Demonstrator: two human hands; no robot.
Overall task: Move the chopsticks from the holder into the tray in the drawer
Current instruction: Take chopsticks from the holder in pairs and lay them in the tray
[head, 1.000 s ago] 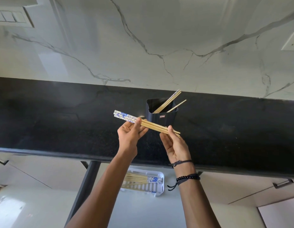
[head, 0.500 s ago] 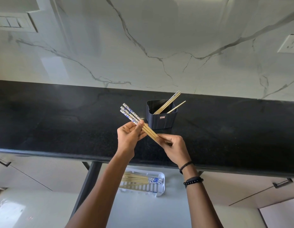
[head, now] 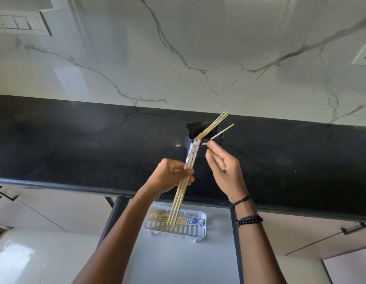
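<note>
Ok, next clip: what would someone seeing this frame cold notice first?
First, the left hand gripping a bundle of chopsticks, held steeply in front of the black counter with its tips pointing down toward the white tray in the open drawer, where other chopsticks already lie. Beside it the right hand, open and empty, hovers by the black holder on the counter, with a few chopsticks leaning in it.

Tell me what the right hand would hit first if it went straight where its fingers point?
Probably the black holder, just past the right hand's fingers. Depth is unclear; it might meet the chopsticks inside instead.
</note>
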